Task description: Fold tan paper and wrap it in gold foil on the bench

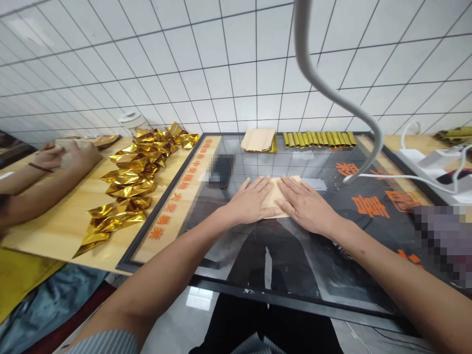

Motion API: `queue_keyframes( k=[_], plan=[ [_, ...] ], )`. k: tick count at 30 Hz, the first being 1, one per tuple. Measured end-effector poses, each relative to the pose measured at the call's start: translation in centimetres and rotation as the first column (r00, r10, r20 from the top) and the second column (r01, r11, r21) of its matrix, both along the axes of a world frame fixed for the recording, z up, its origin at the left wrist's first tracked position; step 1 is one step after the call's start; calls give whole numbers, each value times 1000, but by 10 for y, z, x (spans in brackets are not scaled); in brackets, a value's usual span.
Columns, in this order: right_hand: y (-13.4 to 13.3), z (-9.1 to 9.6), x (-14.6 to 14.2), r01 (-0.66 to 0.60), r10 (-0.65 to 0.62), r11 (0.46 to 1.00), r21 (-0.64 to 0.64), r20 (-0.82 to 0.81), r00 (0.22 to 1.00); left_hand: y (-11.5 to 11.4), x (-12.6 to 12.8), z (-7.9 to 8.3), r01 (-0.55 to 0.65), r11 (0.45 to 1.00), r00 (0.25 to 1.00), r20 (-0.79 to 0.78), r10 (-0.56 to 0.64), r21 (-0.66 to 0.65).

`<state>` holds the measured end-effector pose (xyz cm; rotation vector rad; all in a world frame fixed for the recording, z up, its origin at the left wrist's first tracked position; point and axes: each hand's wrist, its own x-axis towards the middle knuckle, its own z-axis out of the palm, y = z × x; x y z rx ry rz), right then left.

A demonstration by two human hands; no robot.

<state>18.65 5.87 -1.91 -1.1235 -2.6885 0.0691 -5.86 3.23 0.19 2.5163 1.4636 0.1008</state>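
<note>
A pale tan sheet of paper (273,195) lies on the dark glass-topped panel (236,255), in front of me. My left hand (251,200) rests flat on its left side, fingers stretched out. Over the right side my right hand (303,200) is also laid flat, its fingers pointing toward the sheet's middle. Both hands cover much of the paper, so its full outline is hidden. Behind the hands sits a stack of similar tan sheets (258,140), with a gold edge showing at its right.
Rolled gold paper tubes (319,139) line the panel's back edge. A dark phone-like object (221,170) lies left of my hands. Folded gold foil pieces (131,182) cover the left table, beside another person's hands (70,156). A grey flexible stalk (332,93) hangs at right near a white power strip (429,169).
</note>
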Motion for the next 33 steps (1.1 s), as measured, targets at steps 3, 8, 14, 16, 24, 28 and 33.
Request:
queue_keyframes(
  k=[3, 8, 14, 16, 24, 28, 33],
  plan=[
    [2, -6, 0, 22, -22, 1000, 15, -10, 1000, 2, 1, 0, -22, 1000, 999, 35, 22, -10],
    [2, -5, -5, 67, -67, 998, -3, 5, 998, 5, 4, -1, -81, 997, 995, 52, 81, -4],
    [1, 3, -7, 97, -97, 993, -68, 12, 995, 6, 6, -4, -77, 997, 996, 41, 77, 20],
    [1, 5, -7, 115, -115, 990, -83, 14, 993, 7, 6, -6, -82, 996, 996, 37, 81, 20],
    [-2, 11, -7, 155, -150, 983, -100, 52, 987, 9, 7, -8, -111, 993, 993, 42, 109, 36],
    [-1, 9, -7, 150, -145, 986, -79, 57, 988, 8, 10, -7, -132, 990, 991, 33, 131, 38],
    [1, 6, -9, 175, -167, 981, -78, 104, 980, 8, 10, -7, -139, 990, 990, 4, 139, 37]
  ],
)
